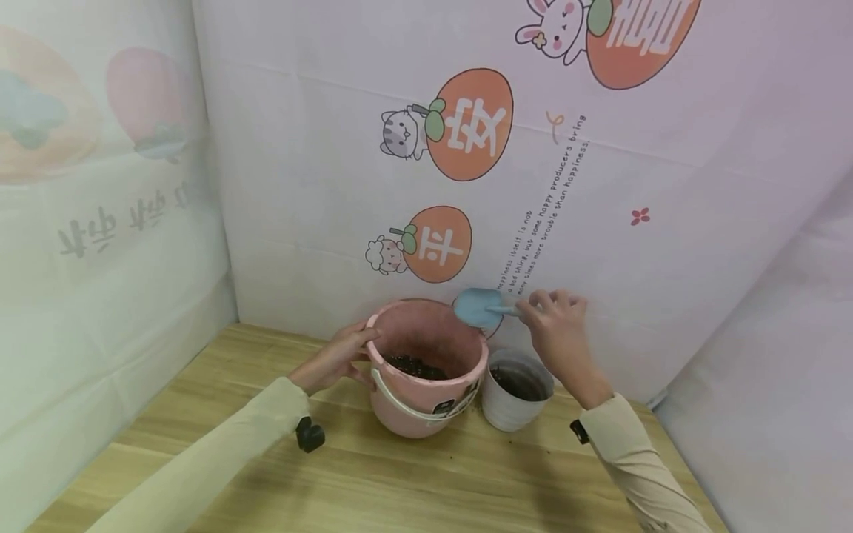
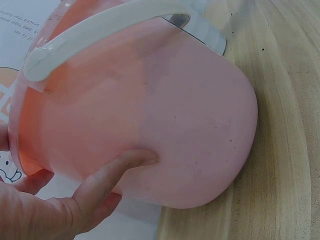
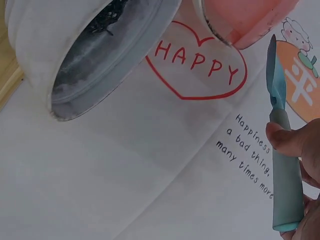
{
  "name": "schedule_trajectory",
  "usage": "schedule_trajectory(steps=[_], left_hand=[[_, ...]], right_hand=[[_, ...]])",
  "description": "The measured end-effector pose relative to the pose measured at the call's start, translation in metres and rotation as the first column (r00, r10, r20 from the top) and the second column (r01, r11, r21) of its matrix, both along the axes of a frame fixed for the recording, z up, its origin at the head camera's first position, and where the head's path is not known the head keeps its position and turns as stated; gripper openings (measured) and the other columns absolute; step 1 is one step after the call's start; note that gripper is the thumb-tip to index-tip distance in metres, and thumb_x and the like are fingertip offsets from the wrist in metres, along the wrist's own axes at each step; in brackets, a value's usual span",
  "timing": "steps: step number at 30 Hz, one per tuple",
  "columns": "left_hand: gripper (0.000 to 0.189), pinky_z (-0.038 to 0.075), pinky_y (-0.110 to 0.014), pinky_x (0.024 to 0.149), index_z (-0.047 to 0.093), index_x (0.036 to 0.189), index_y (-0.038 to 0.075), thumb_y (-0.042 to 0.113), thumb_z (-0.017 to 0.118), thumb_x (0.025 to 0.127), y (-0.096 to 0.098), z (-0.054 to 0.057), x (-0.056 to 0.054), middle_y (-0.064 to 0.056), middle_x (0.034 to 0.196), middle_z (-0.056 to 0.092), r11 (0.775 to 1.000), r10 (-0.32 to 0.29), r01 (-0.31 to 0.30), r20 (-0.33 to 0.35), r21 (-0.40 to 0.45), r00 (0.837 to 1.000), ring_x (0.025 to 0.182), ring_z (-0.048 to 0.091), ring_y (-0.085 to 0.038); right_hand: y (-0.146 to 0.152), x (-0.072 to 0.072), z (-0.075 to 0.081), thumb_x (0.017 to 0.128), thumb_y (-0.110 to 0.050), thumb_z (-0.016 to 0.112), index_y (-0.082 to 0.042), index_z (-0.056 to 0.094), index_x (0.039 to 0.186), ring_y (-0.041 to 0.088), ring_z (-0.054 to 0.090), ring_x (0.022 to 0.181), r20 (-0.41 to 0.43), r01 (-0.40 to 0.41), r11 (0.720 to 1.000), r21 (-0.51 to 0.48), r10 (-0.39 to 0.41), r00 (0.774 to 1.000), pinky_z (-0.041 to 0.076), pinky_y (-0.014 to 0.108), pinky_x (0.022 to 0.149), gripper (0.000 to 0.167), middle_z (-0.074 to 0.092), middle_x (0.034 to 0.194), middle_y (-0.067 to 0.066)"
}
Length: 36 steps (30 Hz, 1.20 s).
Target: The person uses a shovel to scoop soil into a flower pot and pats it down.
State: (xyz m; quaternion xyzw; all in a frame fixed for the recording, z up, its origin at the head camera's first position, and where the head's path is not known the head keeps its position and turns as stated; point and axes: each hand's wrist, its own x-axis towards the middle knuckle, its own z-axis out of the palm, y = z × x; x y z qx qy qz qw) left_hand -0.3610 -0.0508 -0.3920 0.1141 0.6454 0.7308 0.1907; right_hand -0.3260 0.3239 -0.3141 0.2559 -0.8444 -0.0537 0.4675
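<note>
A pink bucket with a white handle stands on the table, dark soil in its bottom. My left hand holds the bucket at its left side; in the left wrist view, one digit lies along the outer wall and another fingertip is at the rim. My right hand grips the green-grey handle of a small garden trowel. Its light blue blade is raised over the bucket's right rim. Right of the bucket stands a white pot, also with dark soil inside.
A patterned white cloth hangs close behind the bucket and pot, and more cloth walls the sides. A few dark crumbs lie on the wooden table in front of the pot.
</note>
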Motion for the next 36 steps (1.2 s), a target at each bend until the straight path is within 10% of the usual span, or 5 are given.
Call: schedule_trajectory(steps=[13, 23, 30, 36], left_hand=[[0.063, 0.068, -0.057, 0.072, 0.023, 0.167, 0.009, 0.025, 0.046, 0.109, 0.002, -0.001, 0.002, -0.027, 0.167, 0.026, 1.0, -0.009, 0.009, 0.0, -0.011, 1.0, 0.143, 0.039, -0.054], [0.064, 0.068, -0.057, 0.074, 0.024, 0.166, 0.008, 0.025, 0.047, 0.109, 0.002, 0.0, 0.001, -0.026, 0.168, 0.026, 1.0, 0.004, -0.004, 0.013, -0.014, 1.0, 0.145, 0.038, -0.053], [0.066, 0.068, -0.058, 0.074, 0.02, 0.167, 0.007, 0.026, 0.046, 0.109, 0.003, -0.001, 0.0, -0.027, 0.169, 0.022, 1.0, 0.001, 0.0, 0.002, -0.008, 1.0, 0.145, 0.037, -0.054], [0.067, 0.068, -0.057, 0.073, 0.019, 0.167, 0.007, 0.026, 0.047, 0.109, 0.002, -0.002, 0.0, -0.025, 0.169, 0.022, 1.0, 0.011, -0.011, 0.001, -0.016, 1.0, 0.143, 0.039, -0.052]], right_hand=[[-0.034, -0.004, 0.0, 0.085, 0.011, 0.071, -0.011, 0.078, 0.107, 0.039, 0.059, 0.097, 0.069, 0.107, 0.978, 0.179, -0.121, 0.99, 0.05, 0.057, 0.078, 0.032, 0.067, 0.105, 0.013], [-0.069, -0.008, -0.001, 0.082, -0.004, 0.084, -0.017, 0.083, 0.098, 0.031, 0.056, 0.097, 0.12, 0.179, 0.918, 0.354, -0.235, 0.965, 0.047, 0.052, 0.081, 0.02, 0.068, 0.106, 0.006], [-0.092, -0.015, -0.009, 0.089, -0.009, 0.078, -0.017, 0.079, 0.078, 0.026, 0.056, 0.098, 0.001, 0.211, 0.861, 0.462, -0.238, 0.971, 0.048, 0.046, 0.082, 0.015, 0.071, 0.101, 0.001], [-0.114, -0.019, -0.018, 0.09, -0.007, 0.075, -0.02, 0.076, 0.076, 0.027, 0.058, 0.101, 0.137, 0.144, 0.83, 0.538, -0.255, 0.957, 0.048, 0.05, 0.088, 0.019, 0.074, 0.097, 0.001]])
